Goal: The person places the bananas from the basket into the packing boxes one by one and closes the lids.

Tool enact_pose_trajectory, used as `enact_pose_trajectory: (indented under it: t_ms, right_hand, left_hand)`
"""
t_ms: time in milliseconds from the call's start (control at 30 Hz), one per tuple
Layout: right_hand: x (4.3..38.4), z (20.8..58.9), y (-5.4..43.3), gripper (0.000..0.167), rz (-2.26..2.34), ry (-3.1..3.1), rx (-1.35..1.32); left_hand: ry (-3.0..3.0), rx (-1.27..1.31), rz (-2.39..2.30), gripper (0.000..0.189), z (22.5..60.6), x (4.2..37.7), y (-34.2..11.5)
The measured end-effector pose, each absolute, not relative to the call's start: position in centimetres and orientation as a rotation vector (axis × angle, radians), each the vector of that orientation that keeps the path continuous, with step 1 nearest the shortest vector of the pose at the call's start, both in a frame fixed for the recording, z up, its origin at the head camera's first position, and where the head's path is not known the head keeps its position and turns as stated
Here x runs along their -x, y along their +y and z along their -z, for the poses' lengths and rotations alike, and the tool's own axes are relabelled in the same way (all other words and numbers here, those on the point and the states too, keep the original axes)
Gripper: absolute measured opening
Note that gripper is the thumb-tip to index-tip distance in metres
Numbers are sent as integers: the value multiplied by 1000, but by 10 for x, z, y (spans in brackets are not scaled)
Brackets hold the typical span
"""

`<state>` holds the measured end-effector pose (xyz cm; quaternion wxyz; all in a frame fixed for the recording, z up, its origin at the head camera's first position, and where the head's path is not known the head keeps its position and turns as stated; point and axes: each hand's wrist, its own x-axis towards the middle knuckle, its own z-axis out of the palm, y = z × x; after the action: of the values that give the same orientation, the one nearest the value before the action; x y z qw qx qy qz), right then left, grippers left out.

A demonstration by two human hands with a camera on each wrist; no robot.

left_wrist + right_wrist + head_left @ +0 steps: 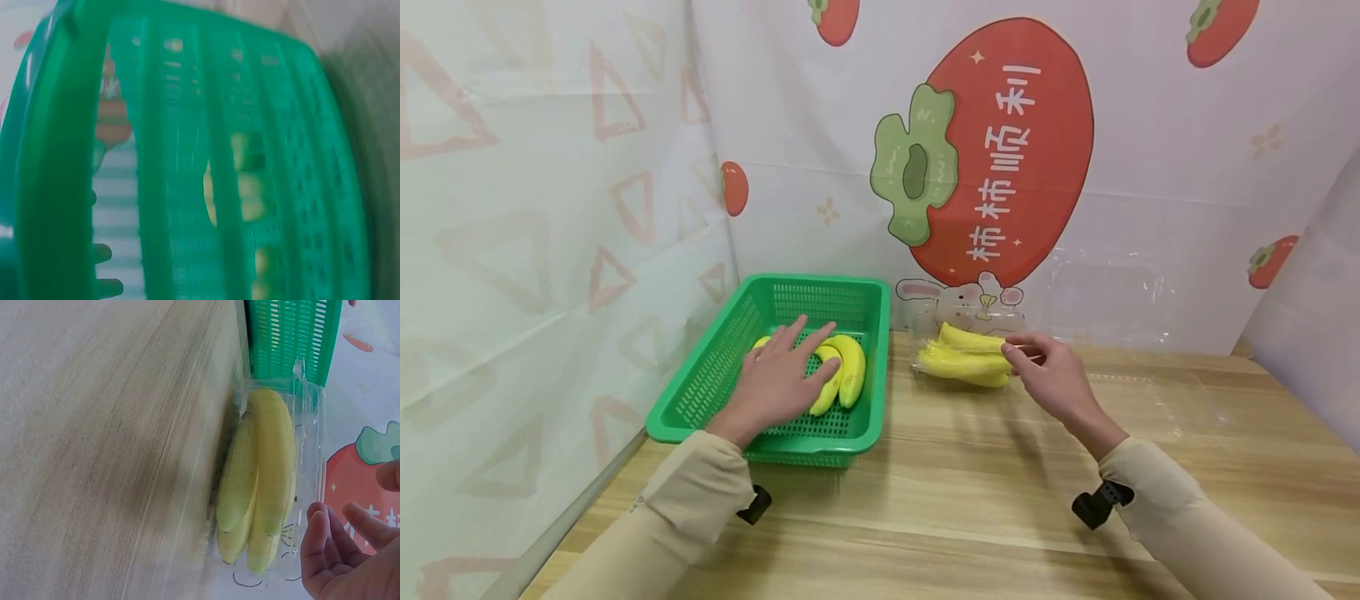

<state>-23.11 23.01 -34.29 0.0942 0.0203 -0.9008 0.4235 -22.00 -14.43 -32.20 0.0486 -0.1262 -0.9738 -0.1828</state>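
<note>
My left hand (782, 375) is over the green basket (883, 358), palm down with its fingers spread, gripping nothing. Under it, inside the basket, lie yellow bananas (852, 371), partly hidden by the hand. To the right of the basket is a clear plastic box (319, 425) with several bananas (272, 450) inside. At the box's right end, my right hand (1051, 375) pinches the rim between thumb and forefinger, its other fingers loosely bent. In the left wrist view the basket wall (219, 156) fills most of the picture, blurred.
Another clear plastic container (1108, 283) stands open to the right, its lid raised against the back cloth. A wooden table (955, 517) carries everything. Printed cloth (805, 108) hangs behind and along the left side, close to the basket.
</note>
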Motion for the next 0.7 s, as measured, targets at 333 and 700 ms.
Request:
enact_pose_trajectory:
  t_ms: [333,700]
  right_hand:
    - [232,343,231,48,-1264,-2680,-60]
    - [233,341,233,47,-1254,-2697,-61]
  left_hand:
    - [-2968,273,575,69,320,224,-206]
    - [-2963,362,635,75,332,228,-262]
